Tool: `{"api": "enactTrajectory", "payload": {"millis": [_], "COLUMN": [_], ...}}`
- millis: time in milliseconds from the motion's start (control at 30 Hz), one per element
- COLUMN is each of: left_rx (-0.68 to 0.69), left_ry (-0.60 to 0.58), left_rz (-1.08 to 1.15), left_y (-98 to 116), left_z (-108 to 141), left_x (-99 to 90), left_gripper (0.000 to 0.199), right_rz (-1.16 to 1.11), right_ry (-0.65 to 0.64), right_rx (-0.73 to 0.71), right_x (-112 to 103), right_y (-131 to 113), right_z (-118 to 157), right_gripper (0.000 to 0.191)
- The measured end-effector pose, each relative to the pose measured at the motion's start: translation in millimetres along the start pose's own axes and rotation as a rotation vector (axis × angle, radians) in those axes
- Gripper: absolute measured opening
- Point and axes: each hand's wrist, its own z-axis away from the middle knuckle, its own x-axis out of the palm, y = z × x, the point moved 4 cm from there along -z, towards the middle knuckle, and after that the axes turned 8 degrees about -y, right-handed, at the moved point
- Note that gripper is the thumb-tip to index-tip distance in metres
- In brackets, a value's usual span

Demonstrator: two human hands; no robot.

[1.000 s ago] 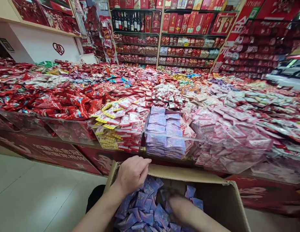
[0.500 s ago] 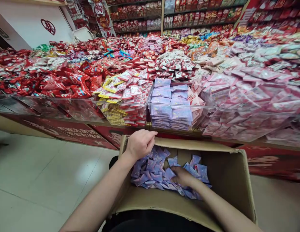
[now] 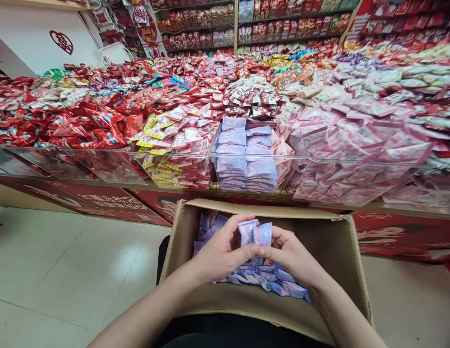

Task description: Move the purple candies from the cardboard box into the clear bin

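Note:
Above the open cardboard box [image 3: 326,216], my left hand [image 3: 227,246] and my right hand [image 3: 292,253] meet at the thumbs. Two small purple packets stand upright between them: the left packet [image 3: 247,232] is pinched in my left hand, and the right packet [image 3: 263,235] in my right. Many loose purple packets [image 3: 261,278] lie on the box bottom, partly hidden by my hands. Beyond the box, a clear bin [image 3: 257,157] holds similar purple packets [image 3: 230,164] stacked in two columns, with some pink ones on their right.
Clear bins of red packets [image 3: 105,128], yellow-and-white packets [image 3: 174,130] and pink packets [image 3: 355,140] run along the counter. Shelves [image 3: 235,24] of packaged goods stand behind. Pale floor tiles [image 3: 65,261] show at the left.
My right hand has come up from the packets in the box. My left hand has moved from the box's far edge to meet it, and two packets are now held between them.

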Motion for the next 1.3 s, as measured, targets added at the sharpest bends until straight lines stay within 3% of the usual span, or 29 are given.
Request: {"api": "enactTrajectory", "payload": {"millis": [133, 300, 467, 633, 733, 867, 967, 1067, 1167, 1200, 1300], "left_rx": [-0.004, 0.077, 0.008, -0.03, -0.017, 0.065, 0.126, 0.143, 0.114, 0.109, 0.098], "left_ry": [0.13, 0.293, 0.165, 0.27, 0.27, 0.258, 0.245, 0.272, 0.259, 0.229, 0.167], "left_rz": [0.187, 0.146, 0.085, 0.256, 0.304, 0.224, 0.304, 0.349, 0.398, 0.43, 0.497], "left_y": [-6.7, -9.6, -10.3, -3.5, 7.0, 22.9, 25.0, 18.9, 11.5, 10.2, 8.3], "left_z": [-6.9, -10.2, -13.2, -19.6, -28.6, -47.0, -63.0, -72.2, -71.8, -70.5, -66.3], "left_x": [2.5, -7.4, -7.1, -13.9, -18.7, -27.8, -35.0, -42.1, -44.5, -43.8, -41.7], "left_gripper": [0.027, 0.025, 0.034, 0.028, 0.03, 0.028, 0.034, 0.037, 0.037, 0.038, 0.043], "right_rz": [0.207, 0.371, 0.105, 0.054, 0.078, 0.062, -0.017, -0.088, 0.13, 0.285, 0.729], "right_ry": [0.094, 0.4, 0.49, 0.456, 0.44, 0.499, 0.551, 0.759, 0.953, 0.947, 0.765], "right_rx": [-0.076, -0.242, -0.214, -0.17, -0.174, -0.298, -0.424, -0.562, -0.747, -0.806, -0.906], "right_x": [5.4, 1.6, -0.5, -3.0, -10.1, -25.5, -33.0, -37.3, -31.8, -26.6, -8.6], "right_y": [-5.0, -10.5, -5.0, -10.6, -21.6, -39.4, -46.4, -45.1, -44.6, -46.0, -47.2], "right_z": [3.3, 5.0, -0.9, -7.1, -10.1, -19.6, -31.9, -36.7, -31.2, -29.8, -30.0], "right_gripper": [0.028, 0.023, 0.025, 0.022, 0.024, 0.024, 0.018, 0.018, 0.015, 0.015, 0.025]}}
